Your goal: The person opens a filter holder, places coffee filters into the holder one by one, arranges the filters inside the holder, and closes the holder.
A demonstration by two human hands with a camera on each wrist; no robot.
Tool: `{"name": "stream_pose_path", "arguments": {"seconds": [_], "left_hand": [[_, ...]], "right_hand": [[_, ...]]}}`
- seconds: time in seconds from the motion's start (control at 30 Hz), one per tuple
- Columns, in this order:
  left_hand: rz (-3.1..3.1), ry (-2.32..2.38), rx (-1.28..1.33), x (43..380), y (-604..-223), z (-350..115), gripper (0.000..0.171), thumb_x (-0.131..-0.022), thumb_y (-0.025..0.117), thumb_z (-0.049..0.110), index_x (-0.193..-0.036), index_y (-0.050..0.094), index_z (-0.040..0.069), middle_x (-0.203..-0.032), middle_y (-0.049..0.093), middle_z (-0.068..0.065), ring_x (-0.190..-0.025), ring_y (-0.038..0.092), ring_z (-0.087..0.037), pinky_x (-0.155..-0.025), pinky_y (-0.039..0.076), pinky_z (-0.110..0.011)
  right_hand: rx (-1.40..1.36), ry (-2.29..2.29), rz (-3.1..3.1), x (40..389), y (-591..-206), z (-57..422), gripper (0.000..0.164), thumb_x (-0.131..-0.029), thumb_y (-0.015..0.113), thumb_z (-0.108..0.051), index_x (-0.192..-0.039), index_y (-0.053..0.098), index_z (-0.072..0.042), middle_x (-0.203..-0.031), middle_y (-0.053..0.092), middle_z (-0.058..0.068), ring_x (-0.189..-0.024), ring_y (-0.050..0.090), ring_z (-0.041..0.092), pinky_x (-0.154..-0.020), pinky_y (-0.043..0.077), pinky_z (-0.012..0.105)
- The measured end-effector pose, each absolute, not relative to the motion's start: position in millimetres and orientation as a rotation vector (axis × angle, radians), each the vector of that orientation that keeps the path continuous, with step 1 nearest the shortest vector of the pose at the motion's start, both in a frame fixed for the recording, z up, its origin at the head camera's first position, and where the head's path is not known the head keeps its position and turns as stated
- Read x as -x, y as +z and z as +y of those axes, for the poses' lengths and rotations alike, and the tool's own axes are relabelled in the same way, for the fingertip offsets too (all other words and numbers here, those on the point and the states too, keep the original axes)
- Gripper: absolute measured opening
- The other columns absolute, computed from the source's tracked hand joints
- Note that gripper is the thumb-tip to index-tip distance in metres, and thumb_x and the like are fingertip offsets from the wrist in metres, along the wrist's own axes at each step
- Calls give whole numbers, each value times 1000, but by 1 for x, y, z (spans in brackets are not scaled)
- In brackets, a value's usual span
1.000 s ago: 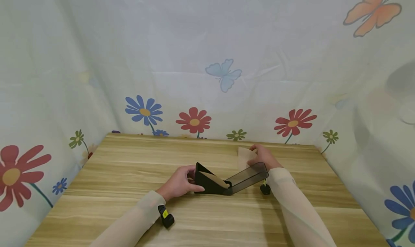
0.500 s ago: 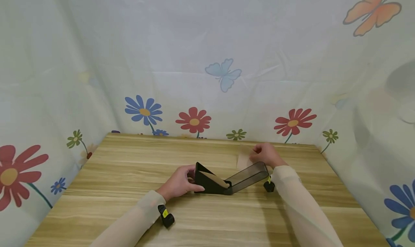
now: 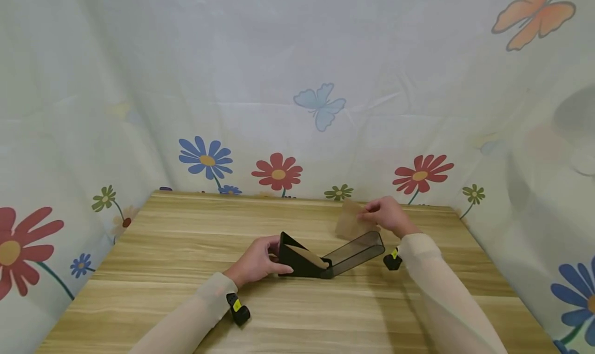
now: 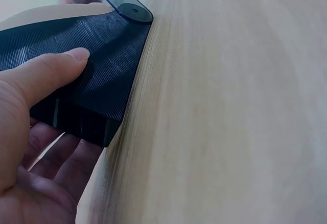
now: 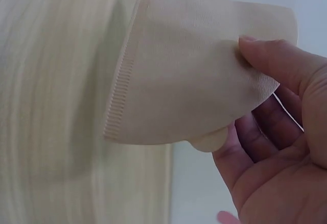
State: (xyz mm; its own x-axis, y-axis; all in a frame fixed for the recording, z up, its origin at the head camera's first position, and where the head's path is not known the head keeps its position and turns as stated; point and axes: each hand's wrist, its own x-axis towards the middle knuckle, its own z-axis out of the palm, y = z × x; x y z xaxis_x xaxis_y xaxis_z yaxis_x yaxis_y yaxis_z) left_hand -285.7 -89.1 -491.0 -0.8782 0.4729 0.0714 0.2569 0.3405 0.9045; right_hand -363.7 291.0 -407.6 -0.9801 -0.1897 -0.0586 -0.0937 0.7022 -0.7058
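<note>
A black coffee filter holder (image 3: pixel 302 261) stands on the table with its clear smoky lid (image 3: pixel 355 251) swung out to the right. Brown paper filters (image 3: pixel 304 256) show inside it. My left hand (image 3: pixel 257 261) grips the holder's left end; in the left wrist view the thumb lies on its ribbed side (image 4: pixel 102 76) and the fingers reach beneath. Beyond the lid, my right hand (image 3: pixel 388 215) pinches a tan paper coffee filter (image 5: pixel 199 66) between thumb and fingers. The filter has a crimped seam along one edge and a small tab, and is held above the table.
A wood-grain table (image 3: pixel 195 225) lies under everything. White curtains printed with flowers and butterflies (image 3: pixel 321 106) enclose its back and sides. Each wrist carries a small black camera (image 3: pixel 239 312) on a strap.
My right hand has lifted the paper filter off the table and moved slightly right and back. My left hand and the holder have stayed in place.
</note>
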Motion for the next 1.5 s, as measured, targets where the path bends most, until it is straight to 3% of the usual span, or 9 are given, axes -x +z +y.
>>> {"name": "stream_pose_path", "arguments": {"seconds": [0.33, 0.9, 1.23, 1.5], "left_hand": [[2406, 1555, -654, 285, -490, -88, 40, -78, 91, 34, -112, 70, 28, -99, 70, 3, -93, 67, -18, -77, 55, -33], [2400, 1558, -667, 286, -491, -87, 41, -78, 91, 33, -113, 70, 24, -100, 70, 1, -92, 67, -17, -77, 55, -31], [2409, 1555, -673, 287, -492, -89, 42, -78, 91, 33, -112, 70, 23, -99, 70, 0, -91, 67, -16, -78, 54, -30], [2394, 1565, -651, 289, -494, -89, 41, -76, 92, 33, -110, 71, 26, -97, 71, 1, -89, 66, -18, -69, 55, -32]], "right_hand": [[276, -1124, 2815, 349, -379, 289, 29, -89, 80, -36, -100, 79, -9, -98, 73, 7, -83, 54, 21, -72, 48, 34], [433, -1207, 2809, 323, -328, 260, 27, -88, 81, -38, -91, 79, -11, -81, 62, 3, -77, 47, 22, -66, 38, 33], [482, -1289, 2752, 310, -318, 241, 24, -89, 81, -30, -99, 82, -8, -97, 75, 7, -84, 58, 21, -74, 49, 33], [542, -1324, 2728, 303, -320, 227, 22, -88, 82, -27, -99, 82, -8, -97, 77, 9, -82, 62, 17, -72, 51, 30]]}}
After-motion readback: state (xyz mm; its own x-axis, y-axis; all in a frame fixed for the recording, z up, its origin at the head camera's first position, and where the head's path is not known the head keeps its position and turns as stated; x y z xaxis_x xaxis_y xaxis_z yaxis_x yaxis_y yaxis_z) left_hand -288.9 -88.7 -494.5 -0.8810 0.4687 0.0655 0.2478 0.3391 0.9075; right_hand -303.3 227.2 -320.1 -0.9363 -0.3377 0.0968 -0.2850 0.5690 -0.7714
